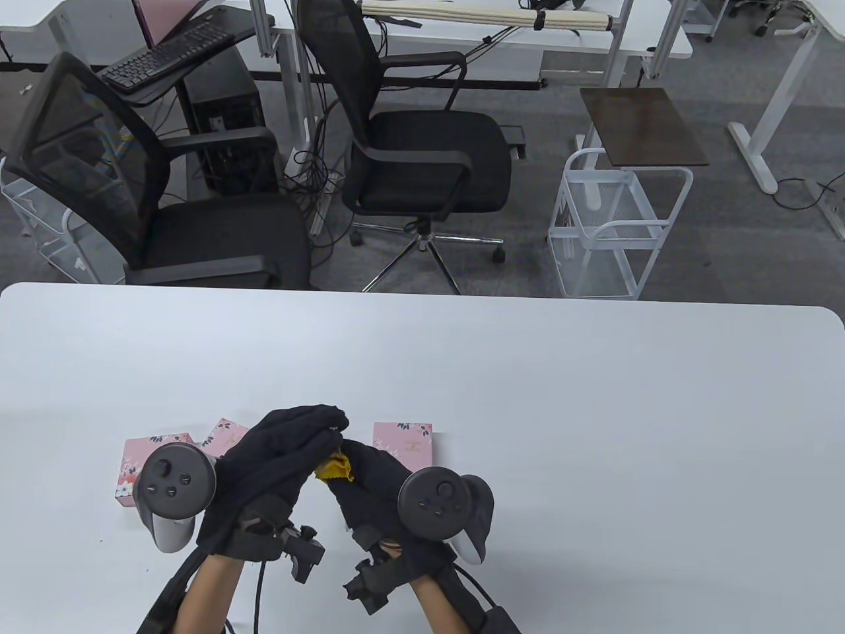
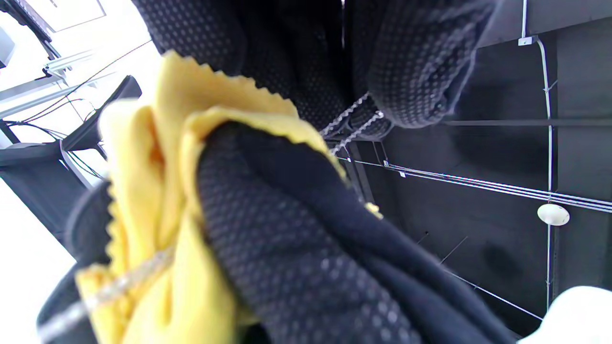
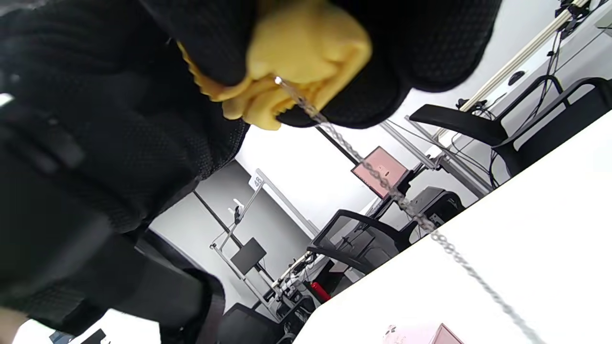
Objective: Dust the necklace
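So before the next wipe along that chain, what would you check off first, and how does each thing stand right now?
1. Yellow cloth gripped by the right hand: ok, its fingers bunch it tight.
2. Necklace chain runs through the cloth: ok, it emerges from the fold.
3. Left hand holds the chain's other stretch: ok, links are pinched between its fingers.
4. Chain free of knots: cannot tell, part is hidden inside the cloth.
5. Loose end clear of the pink boxes: cannot tell, it leaves the right wrist view.
6. Both hands raised above the table: ok.
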`<state>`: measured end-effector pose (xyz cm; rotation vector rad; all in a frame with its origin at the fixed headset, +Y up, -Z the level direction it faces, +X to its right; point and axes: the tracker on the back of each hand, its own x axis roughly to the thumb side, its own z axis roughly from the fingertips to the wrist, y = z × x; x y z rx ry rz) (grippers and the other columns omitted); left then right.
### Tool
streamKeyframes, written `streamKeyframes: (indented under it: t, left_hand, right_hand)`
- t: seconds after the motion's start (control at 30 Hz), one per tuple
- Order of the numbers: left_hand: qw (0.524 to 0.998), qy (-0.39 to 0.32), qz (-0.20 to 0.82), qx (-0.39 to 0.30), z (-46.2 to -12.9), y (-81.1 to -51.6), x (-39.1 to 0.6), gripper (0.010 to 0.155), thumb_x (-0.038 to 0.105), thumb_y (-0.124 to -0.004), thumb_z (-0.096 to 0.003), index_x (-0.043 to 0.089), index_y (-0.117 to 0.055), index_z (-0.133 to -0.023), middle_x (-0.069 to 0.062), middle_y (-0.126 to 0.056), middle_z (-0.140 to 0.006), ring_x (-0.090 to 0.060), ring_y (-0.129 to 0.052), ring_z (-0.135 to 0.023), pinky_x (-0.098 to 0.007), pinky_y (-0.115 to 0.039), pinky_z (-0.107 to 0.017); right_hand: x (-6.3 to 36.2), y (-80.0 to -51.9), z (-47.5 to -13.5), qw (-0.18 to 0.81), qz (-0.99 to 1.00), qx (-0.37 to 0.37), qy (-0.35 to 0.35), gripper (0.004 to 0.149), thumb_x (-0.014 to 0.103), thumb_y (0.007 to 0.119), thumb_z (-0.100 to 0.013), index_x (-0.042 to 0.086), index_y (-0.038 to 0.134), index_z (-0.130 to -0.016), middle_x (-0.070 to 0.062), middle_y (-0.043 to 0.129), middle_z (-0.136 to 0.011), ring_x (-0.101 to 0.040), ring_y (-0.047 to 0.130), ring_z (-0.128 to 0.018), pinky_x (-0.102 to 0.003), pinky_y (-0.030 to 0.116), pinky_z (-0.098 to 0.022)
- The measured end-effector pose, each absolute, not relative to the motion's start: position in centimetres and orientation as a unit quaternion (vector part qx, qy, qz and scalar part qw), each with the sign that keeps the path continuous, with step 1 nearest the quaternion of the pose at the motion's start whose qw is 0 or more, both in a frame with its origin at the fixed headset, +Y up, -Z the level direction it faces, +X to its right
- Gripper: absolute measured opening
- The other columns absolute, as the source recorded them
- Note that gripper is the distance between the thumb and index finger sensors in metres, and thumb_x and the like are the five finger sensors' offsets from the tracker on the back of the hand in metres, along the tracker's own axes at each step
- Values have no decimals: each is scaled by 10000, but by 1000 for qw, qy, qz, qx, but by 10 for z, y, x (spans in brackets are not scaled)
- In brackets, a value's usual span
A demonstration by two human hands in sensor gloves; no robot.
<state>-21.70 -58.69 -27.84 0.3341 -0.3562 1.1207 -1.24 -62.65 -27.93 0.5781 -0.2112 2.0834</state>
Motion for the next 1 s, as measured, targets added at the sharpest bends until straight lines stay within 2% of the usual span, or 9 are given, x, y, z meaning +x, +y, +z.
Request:
streamKeyframes:
  t: [0.17, 0.3, 0.4, 0.5, 0.63, 0.8, 1.0]
  left_hand:
    - [815, -168, 531, 159, -278, -586, -218, 358, 450, -904, -530, 314, -929, -860, 12, -970, -893, -251, -875, -811, -430, -802, -577]
    - [816, -167, 530, 159, -279, -587, -219, 359, 448, -904, -531, 311, -929, -862, -2, -969, -893, -251, -876, -808, -430, -802, -576]
    - [810, -168, 539, 158, -278, -587, -219, 359, 450, -901, -532, 311, -928, -862, -2, -971, -890, -249, -878, -805, -428, -803, -574]
    - [810, -170, 538, 160, -278, -586, -220, 361, 450, -902, -531, 310, -928, -863, 1, -974, -885, -248, -880, -802, -427, -804, -572]
    - [808, -169, 539, 166, -276, -584, -223, 361, 451, -901, -532, 311, -927, -863, 1, -973, -886, -248, -880, -802, -426, -805, -572]
    - [807, -166, 540, 171, -276, -583, -224, 360, 450, -901, -532, 312, -926, -864, -1, -972, -887, -248, -880, -802, -426, -805, -572]
    - [802, -170, 547, 170, -276, -584, -221, 361, 454, -898, -533, 313, -924, -865, 3, -973, -884, -245, -882, -799, -424, -805, -571]
  right_hand:
    - [-11, -631, -281, 489, 842, 209, -92, 393, 330, 728, -661, 80, 755, -964, -191, 914, -780, -379, 925, -581, -507, 783, -499]
    - [-12, -629, -281, 468, 850, 227, -84, 406, 263, 765, -646, 103, 706, -1015, -217, 838, -908, -437, 872, -706, -537, 746, -554]
    - [-12, -631, -282, 455, 860, 216, -88, 410, 259, 799, -634, 93, 723, -1001, -213, 858, -885, -429, 889, -682, -535, 756, -546]
    - [-13, -635, -282, 458, 860, 204, -92, 393, 314, 759, -653, 76, 762, -966, -192, 919, -788, -382, 934, -586, -505, 789, -501]
    - [-16, -636, -283, 439, 867, 226, -69, 394, 267, 761, -643, 86, 739, -993, -212, 877, -869, -427, 900, -670, -536, 759, -542]
    - [-19, -638, -283, 440, 869, 218, -64, 391, 301, 758, -654, 76, 762, -974, -201, 914, -801, -395, 927, -597, -514, 781, -508]
    - [-24, -640, -283, 416, 880, 224, -53, 397, 262, 770, -642, 104, 729, -1004, -216, 856, -896, -439, 884, -692, -538, 750, -549]
